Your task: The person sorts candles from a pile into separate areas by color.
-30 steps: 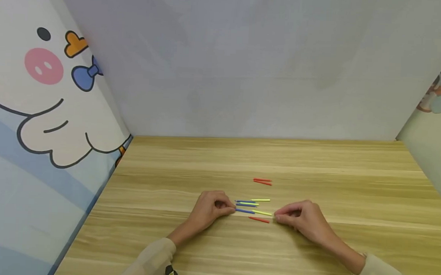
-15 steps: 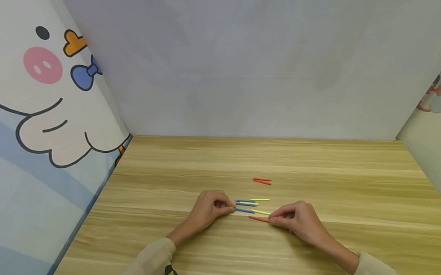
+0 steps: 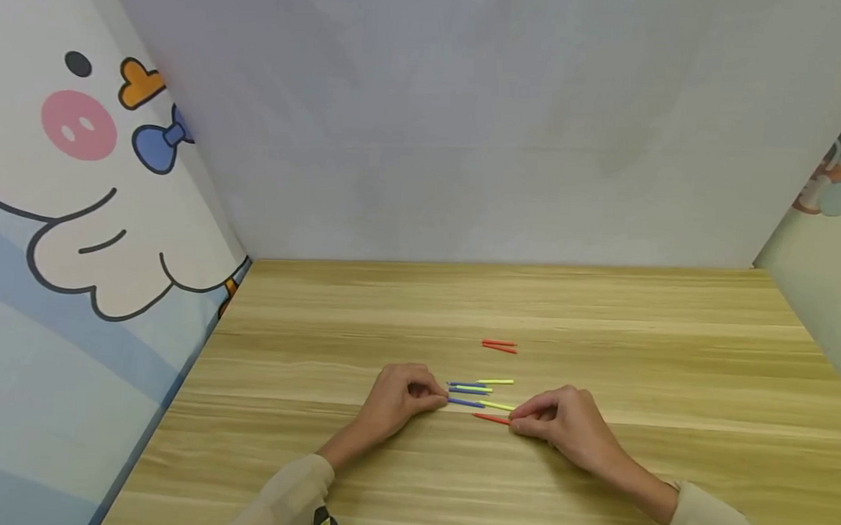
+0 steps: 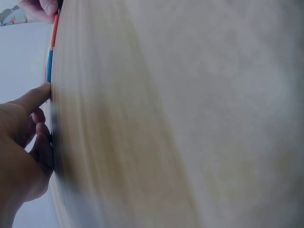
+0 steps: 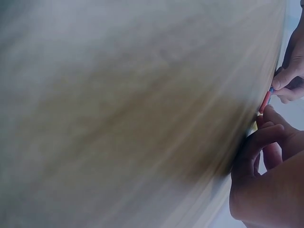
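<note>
Several thin coloured sticks, some with a pointed end, lie on the wooden table. My left hand (image 3: pixel 401 395) pinches the left end of the lowest blue stick (image 3: pixel 467 403) between thumb and index finger. A yellow stick (image 3: pixel 496 405) runs on from its right end. My right hand (image 3: pixel 568 422) has thumb and index fingertips together at the right end of the red stick (image 3: pixel 491 418), close to the yellow stick's end. These fingertips cover the ends. In the left wrist view, the blue stick (image 4: pixel 49 65) meets the left index fingertip.
Just behind lie two more blue sticks (image 3: pixel 467 391) and two yellow sticks (image 3: pixel 497 381), partly overlapping. Farther back are two red sticks (image 3: pixel 499 347) side by side. A pale cloth wall (image 3: pixel 468 139) closes off the table's far edge; a cartoon-printed panel (image 3: pixel 74 279) stands at left.
My right hand has moved a little left, from just beyond the sticks onto the right ends of the red and yellow ones. The left hand and the sticks look still.
</note>
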